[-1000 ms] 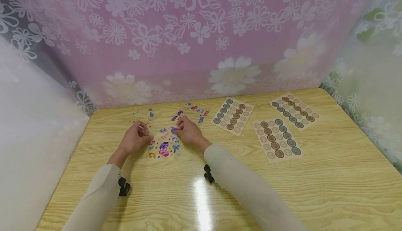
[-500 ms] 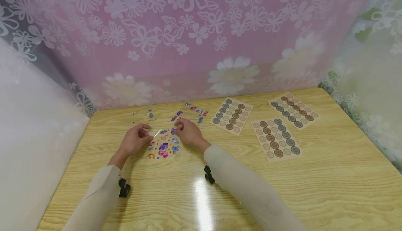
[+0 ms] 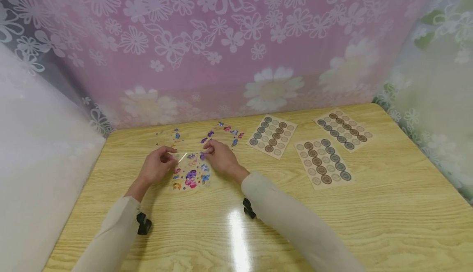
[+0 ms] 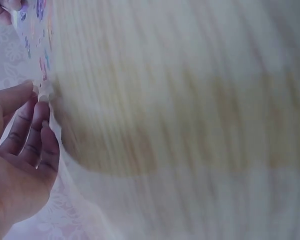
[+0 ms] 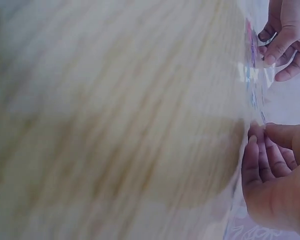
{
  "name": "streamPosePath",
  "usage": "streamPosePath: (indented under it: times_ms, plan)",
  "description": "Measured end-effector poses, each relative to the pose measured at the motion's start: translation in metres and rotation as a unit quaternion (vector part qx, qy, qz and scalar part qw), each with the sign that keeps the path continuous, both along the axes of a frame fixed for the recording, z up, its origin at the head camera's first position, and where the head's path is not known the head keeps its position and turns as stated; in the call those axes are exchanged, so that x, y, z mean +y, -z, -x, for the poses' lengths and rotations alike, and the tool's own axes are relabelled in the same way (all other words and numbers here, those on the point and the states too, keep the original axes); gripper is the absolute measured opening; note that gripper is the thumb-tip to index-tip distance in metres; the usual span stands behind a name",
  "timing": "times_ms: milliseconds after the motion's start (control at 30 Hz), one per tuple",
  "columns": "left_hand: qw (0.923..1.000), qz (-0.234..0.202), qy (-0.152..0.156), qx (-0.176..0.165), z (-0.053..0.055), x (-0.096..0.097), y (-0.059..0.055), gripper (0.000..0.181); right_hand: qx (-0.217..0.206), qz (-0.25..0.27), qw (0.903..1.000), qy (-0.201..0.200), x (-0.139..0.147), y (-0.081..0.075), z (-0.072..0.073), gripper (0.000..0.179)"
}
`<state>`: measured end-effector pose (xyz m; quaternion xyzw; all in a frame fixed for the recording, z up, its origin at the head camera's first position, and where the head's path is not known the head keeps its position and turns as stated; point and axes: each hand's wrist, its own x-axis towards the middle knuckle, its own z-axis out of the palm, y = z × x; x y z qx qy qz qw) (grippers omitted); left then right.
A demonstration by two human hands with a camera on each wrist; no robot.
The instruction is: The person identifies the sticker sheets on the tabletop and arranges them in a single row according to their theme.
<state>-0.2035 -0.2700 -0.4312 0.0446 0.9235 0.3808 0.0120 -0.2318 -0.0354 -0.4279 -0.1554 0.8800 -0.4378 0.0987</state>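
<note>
A clear sticker sheet [image 3: 191, 175] printed with purple, pink, blue and orange flowers is held between my two hands at the left of the table. My left hand [image 3: 159, 164] pinches its left edge at the far end. On the opposite side, my right hand [image 3: 220, 155] pinches the far right corner, beside a purple flower. In the left wrist view, the left thumb and fingertips [image 4: 34, 92] meet at the sheet's edge. The right wrist view shows the right thumb and fingers [image 5: 260, 131] pressed together on the sheet, with the left hand [image 5: 287, 42] beyond.
Behind the hands lie another clear flower sheet [image 3: 226, 128] and, to its left, small blue and orange flowers [image 3: 177, 135]. Three paper sheets of round brown and grey stickers [image 3: 272, 137] [image 3: 325, 164] [image 3: 344, 129] lie rightward on the wooden table [image 3: 295, 222]. A floral curtain [image 3: 221, 79] hangs behind.
The flower sheet's near edge has shifted slightly toward me, and a bright reflection has appeared near its left edge. Both hands keep their pinch and have moved very little.
</note>
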Motion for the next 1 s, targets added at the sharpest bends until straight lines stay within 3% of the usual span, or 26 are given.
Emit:
streamPosePath:
  times_ms: [167,367,1000]
  plan:
    - [0.9998,-0.002,0.011,0.017,-0.005,-0.006,-0.005,0.027,-0.005,0.017,0.9998,-0.010,0.000,-0.006,-0.005,0.024]
    - [0.9995,-0.025,0.014,0.011,-0.013,-0.018,-0.008,0.030,-0.027,0.056,0.9978,-0.023,-0.006,-0.010,-0.011,0.022]
    - [0.9899,-0.126,0.022,-0.062,-0.054,-0.053,-0.011,0.035,-0.115,0.162,0.9778,-0.067,-0.026,-0.001,-0.040,0.018]
